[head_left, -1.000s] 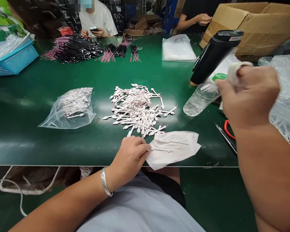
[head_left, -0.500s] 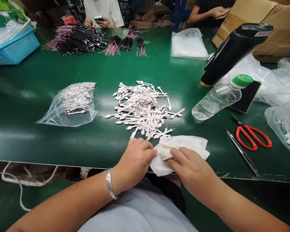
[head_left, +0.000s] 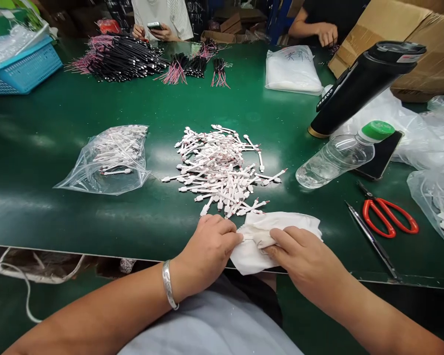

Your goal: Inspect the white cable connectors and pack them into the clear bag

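Note:
My left hand (head_left: 212,246), with a silver bangle at the wrist, is closed in a pinch at the table's front edge. It grips a short white cable (head_left: 248,239), of which only a small length shows past the fingertips. My right hand (head_left: 299,251) is closed on a white cloth (head_left: 296,221), bunched between thumb and fingers, the rest spread on the table under both hands. A small gap separates the two hands. Just beyond them lies a loose pile of short white cables (head_left: 222,158) with plug ends.
Left of the pile lies a clear bag of white cables (head_left: 114,153). To the right are red-handled cutters (head_left: 390,217), a pen-like metal tool (head_left: 372,241), a water bottle (head_left: 333,158), a phone (head_left: 383,158) and a black tumbler (head_left: 366,84). Black cables (head_left: 126,59) and two people are opposite.
My right hand has slid a little to the right with the bunched cloth, widening the gap to my left hand and baring some cable. A co-worker's hand at the far right has lowered.

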{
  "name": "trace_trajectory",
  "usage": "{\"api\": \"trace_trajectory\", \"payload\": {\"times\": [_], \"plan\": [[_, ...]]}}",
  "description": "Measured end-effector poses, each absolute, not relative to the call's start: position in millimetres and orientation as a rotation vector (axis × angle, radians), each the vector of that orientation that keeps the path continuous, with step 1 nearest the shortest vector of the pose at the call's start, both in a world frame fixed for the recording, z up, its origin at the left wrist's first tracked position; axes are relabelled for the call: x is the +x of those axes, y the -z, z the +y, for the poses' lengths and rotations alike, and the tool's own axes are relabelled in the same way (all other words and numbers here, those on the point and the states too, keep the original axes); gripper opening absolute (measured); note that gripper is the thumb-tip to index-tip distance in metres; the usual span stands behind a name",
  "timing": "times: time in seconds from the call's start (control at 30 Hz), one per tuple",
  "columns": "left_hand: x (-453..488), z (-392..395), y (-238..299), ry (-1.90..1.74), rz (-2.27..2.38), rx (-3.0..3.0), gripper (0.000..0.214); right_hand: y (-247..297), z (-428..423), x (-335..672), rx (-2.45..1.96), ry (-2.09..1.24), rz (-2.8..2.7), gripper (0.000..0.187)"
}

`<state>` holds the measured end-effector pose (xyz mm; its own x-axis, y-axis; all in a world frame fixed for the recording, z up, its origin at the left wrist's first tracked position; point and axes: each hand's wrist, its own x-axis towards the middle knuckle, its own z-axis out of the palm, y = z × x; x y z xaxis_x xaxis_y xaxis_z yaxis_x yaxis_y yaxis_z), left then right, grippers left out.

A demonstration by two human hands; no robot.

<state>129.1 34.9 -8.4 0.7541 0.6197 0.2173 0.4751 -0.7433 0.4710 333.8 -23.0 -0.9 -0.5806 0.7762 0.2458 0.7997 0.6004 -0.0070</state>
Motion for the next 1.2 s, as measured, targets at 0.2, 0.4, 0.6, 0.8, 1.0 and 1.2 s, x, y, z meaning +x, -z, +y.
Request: {"api": "trace_trajectory", "payload": {"times": [0.2, 0.4, 0.6, 0.8, 1.0, 1.2], "plan": [[129.9, 35.5, 7.2, -0.501, 0.84, 2.575, 0.018, 2.7, -19.1, 334.4, -1.253, 0.101, -2.588, 0.018], [128.9, 34.6, 7.4, -0.501, 0.84, 2.587, 0.019, -0.2, -19.3, 335.1, -1.248, 0.161, -2.6, 0.022], [128.5, 34.8, 7.3, -0.487, 0.84, 2.603, 0.019, -1.5, -20.8, 333.5, -1.228, 0.183, -2.628, 0.024], [128.5, 34.6, 6.8, -0.48, 0.839, 2.6, 0.019, -0.9, -20.6, 330.4, -1.231, 0.13, -2.562, 0.023], [128.7, 34.6, 7.1, -0.481, 0.841, 2.598, 0.019, -3.6, -23.9, 339.9, -1.314, 0.143, -2.585, 0.031], [128.7, 35.0, 7.4, -0.496, 0.823, 2.606, 0.018, -1.9, -22.2, 333.1, -1.272, 0.098, -2.555, 0.025]]}}
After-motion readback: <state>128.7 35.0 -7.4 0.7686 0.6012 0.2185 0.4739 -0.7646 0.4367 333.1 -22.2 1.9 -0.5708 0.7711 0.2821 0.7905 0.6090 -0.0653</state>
